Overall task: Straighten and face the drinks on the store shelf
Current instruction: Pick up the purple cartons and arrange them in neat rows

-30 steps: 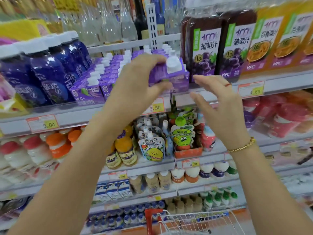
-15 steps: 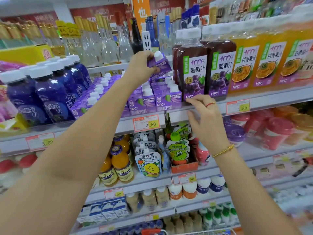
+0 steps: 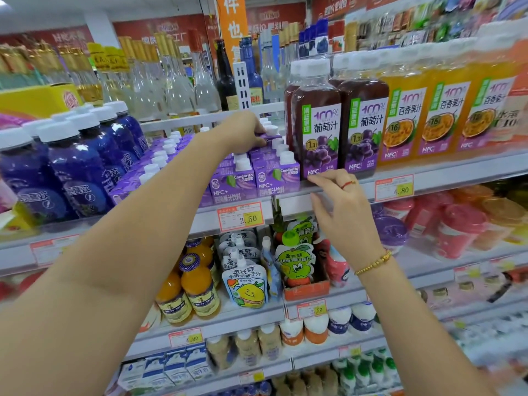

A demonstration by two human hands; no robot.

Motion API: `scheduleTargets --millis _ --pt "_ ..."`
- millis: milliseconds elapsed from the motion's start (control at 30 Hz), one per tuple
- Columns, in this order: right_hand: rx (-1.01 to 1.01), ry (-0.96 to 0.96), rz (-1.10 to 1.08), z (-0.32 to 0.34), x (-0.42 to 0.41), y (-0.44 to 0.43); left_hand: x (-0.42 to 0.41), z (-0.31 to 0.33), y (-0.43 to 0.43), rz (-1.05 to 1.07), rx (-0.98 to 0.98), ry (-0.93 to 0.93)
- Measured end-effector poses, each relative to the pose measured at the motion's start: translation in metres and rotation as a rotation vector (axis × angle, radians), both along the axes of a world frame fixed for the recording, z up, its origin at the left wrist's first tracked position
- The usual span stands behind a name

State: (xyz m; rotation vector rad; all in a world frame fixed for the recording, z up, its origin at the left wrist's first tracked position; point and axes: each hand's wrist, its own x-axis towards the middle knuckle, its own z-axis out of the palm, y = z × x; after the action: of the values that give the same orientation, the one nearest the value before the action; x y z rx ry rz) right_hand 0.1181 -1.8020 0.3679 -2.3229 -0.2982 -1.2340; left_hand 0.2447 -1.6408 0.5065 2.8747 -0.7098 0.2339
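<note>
Purple carton held at the far end of its row

The left hand's (image 3: 245, 130) grip is clamped on a purple carton (image 3: 270, 137) behind the front cartons (image 3: 275, 178), which already face out. The right hand (image 3: 343, 215), its grip apart, touches the shelf (image 3: 294, 202) edge. Seating that carton seems to remain.

The purple cartons (image 3: 274, 180) are printed card with a soft sheen, topped by smooth white plastic caps (image 3: 286, 158). The grape juice bottles (image 3: 315, 124) are clear, glossy plastic. The shelf (image 3: 457, 171) looks like smooth, pale painted metal; its price tags (image 3: 241, 217) are paper.
</note>
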Motion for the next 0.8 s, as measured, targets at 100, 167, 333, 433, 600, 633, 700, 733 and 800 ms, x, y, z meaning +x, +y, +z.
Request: scheduleTargets --millis 100,167,333,433,600,633,700,733,800 --pt "0.000 -0.003 0.005 0.000 0.001 0.000 0.001 0.001 -0.001 0.019 0.036 -0.003" --pt "0.004 -0.005 0.008 -0.001 0.001 0.000 0.002 0.001 0.001 0.017 0.018 -0.001" --pt "0.029 -0.005 0.001 -0.001 0.001 0.003 -0.011 0.003 -0.004 -0.123 -0.166 0.049" --pt "0.031 0.005 -0.004 -0.001 0.001 0.004 -0.010 0.002 -0.008 -0.112 -0.125 0.058" --pt "0.038 0.018 -0.010 0.000 -0.001 0.005 -0.009 0.003 -0.012 -0.113 -0.087 0.062" --pt "0.039 0.020 -0.007 0.000 -0.001 0.006 -0.011 0.004 -0.012 -0.111 -0.080 0.056" --pt "0.041 0.024 0.002 0.001 -0.002 0.005 -0.015 0.005 -0.009 -0.107 -0.129 0.044" --pt "0.042 0.027 0.005 0.001 -0.002 0.005 -0.018 0.004 -0.006 -0.111 -0.184 0.032" --pt "0.043 0.035 0.008 0.002 -0.002 0.004 -0.025 -0.001 0.001 -0.132 -0.308 -0.025"
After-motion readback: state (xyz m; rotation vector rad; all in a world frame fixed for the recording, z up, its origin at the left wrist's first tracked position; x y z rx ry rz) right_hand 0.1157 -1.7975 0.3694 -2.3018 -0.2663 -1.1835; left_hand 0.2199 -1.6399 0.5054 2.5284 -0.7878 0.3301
